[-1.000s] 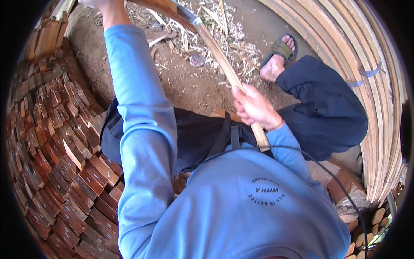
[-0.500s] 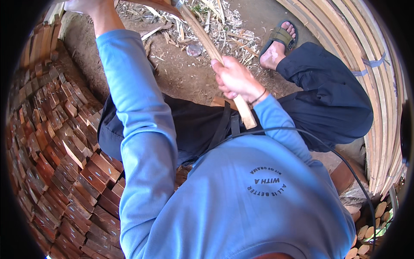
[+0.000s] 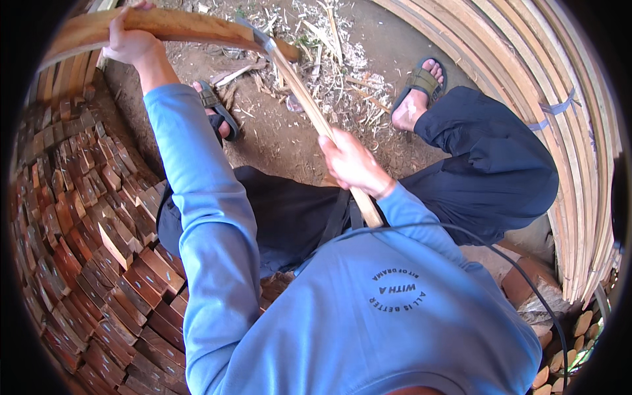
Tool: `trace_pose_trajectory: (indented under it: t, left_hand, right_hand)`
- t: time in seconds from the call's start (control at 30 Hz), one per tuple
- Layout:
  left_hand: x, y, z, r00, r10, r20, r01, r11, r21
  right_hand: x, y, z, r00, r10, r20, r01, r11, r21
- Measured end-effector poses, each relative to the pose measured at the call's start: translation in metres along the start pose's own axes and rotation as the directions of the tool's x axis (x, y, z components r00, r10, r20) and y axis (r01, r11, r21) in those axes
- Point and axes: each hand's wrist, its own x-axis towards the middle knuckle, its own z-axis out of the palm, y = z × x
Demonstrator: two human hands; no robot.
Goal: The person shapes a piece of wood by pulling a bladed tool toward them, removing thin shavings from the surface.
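Observation:
My left hand (image 3: 130,41) grips a long reddish-brown wooden piece (image 3: 191,25) that lies across the top of the view. My right hand (image 3: 352,163) is closed around the pale wooden handle (image 3: 309,105) of a hatchet-like tool. Its metal head (image 3: 258,36) rests against the wooden piece near its right end. I sit low in a blue long-sleeved shirt and dark trousers, knees apart, both feet in sandals on bare earth.
Stacked short reddish wood blocks (image 3: 85,224) fill the left side. Bundled long pale wooden strips (image 3: 559,85) curve along the right. Wood chips and shavings (image 3: 322,66) litter the dirt between my sandalled feet (image 3: 415,99). Round log ends (image 3: 559,355) sit at lower right.
My right hand has brought the tool forward and down, so its head now meets the wooden piece. The view has tilted, and both feet and more of the ground show.

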Motion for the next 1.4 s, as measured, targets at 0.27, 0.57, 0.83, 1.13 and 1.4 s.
trace_pose_trajectory:
  t: [0.27,0.57,0.83,1.13,1.4]
  left_hand:
    - [-0.025,0.004,0.042,0.996,0.093,0.005,-0.093,0.991,0.097]
    - [-0.006,0.005,0.038,0.998,-0.060,-0.012,0.060,0.998,0.011]
    - [-0.010,0.018,0.006,0.995,-0.094,-0.015,0.094,0.996,-0.011]
    - [-0.045,0.040,0.013,0.998,-0.045,-0.041,0.045,0.999,-0.005]
    - [-0.038,0.030,0.028,0.998,0.006,-0.060,-0.004,1.000,0.020]
  right_hand:
    - [-0.030,0.002,0.019,0.987,0.153,-0.052,-0.145,0.979,0.141]
    - [-0.057,0.004,-0.002,0.982,0.171,0.084,-0.187,0.949,0.255]
    - [-0.030,0.010,0.015,1.000,0.001,0.008,-0.001,0.997,0.075]
    - [-0.015,-0.005,0.032,0.997,0.067,-0.028,-0.065,0.995,0.078]
    - [-0.001,-0.021,-0.002,0.994,0.091,0.053,-0.097,0.988,0.119]
